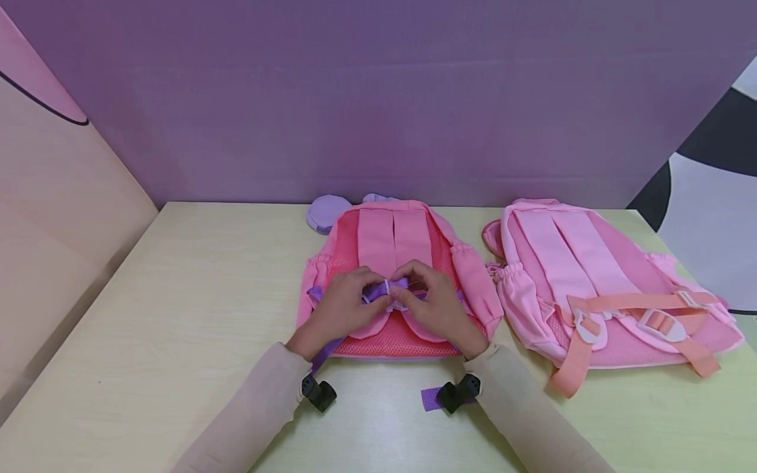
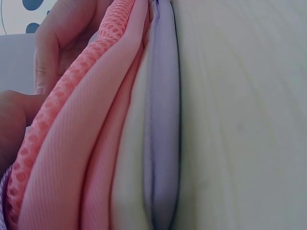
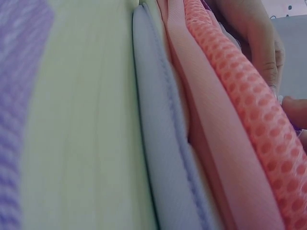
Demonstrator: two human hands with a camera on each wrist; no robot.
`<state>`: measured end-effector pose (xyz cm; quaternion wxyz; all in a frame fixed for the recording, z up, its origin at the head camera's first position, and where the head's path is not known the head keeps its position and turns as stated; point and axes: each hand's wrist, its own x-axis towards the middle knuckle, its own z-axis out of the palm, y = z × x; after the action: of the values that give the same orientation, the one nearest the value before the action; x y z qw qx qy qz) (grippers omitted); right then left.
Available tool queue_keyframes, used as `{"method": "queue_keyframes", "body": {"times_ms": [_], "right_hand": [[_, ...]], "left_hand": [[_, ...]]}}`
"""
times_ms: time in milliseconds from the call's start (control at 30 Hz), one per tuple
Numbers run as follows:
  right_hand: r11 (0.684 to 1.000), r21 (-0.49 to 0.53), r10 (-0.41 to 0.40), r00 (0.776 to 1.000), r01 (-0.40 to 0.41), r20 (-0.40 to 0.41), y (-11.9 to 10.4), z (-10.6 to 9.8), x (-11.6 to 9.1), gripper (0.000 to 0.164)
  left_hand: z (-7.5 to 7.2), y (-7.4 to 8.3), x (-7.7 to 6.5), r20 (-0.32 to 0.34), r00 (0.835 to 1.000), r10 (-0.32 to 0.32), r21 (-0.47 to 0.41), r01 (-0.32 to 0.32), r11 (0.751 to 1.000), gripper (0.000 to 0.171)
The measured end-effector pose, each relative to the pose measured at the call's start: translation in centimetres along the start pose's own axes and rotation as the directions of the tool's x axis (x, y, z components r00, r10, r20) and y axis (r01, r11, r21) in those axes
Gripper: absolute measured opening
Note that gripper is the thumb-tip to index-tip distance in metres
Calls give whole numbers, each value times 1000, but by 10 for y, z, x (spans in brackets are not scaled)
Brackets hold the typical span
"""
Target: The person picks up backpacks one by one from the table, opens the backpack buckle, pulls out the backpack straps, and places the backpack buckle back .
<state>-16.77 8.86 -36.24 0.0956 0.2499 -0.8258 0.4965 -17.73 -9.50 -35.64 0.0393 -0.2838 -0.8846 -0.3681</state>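
Observation:
A pink backpack (image 1: 393, 226) lies on the table with its strap side up, coral mesh panel (image 1: 387, 345) showing. Over its middle, both hands meet at a purple strap (image 1: 374, 292) with a small white buckle (image 1: 387, 287). My left hand (image 1: 347, 302) pinches the strap from the left side. From the right, my right hand (image 1: 437, 305) pinches it at the buckle with thumb and index finger. In the wrist views the bag's layered edge (image 2: 72, 120) fills much of the picture and partly hides the fingers.
Right of it lies a second pink backpack (image 1: 573, 263) with peach straps (image 1: 627, 302) and white buckles. A round purple pouch (image 1: 328, 213) sits at the first bag's top left. A loose purple strap end (image 1: 432, 399) lies by the right wrist. The purple partition (image 1: 390, 98) stands behind the table.

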Motion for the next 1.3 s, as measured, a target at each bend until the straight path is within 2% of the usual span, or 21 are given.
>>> {"method": "queue_keyframes", "body": {"times_ms": [233,467,900,1033,1167,1300], "right_hand": [[1000,13,6,1000,-6,-24,0,1,0,10],[999,39,-7,999,9,-47,1,1,-1,10],[1000,4,6,1000,-6,12,2,-1,0,27],[1000,8,2,1000,-2,12,1,-2,0,28],[1000,1,-2,1000,2,7,2,-1,1,27],[1000,-10,-3,1000,3,7,2,-1,0,28]], "left_hand": [[0,1,-1,-23,1000,11,-16,-11,1000,25],[-1,2,-1,-3,1000,1,-13,-1,1000,25],[0,-1,-1,10,1000,-6,3,6,1000,26],[-3,-2,-1,36,999,19,1,-19,1000,28],[-6,-4,0,71,996,54,-70,-49,996,31],[-7,-5,0,78,997,30,-169,-16,985,29]]}}
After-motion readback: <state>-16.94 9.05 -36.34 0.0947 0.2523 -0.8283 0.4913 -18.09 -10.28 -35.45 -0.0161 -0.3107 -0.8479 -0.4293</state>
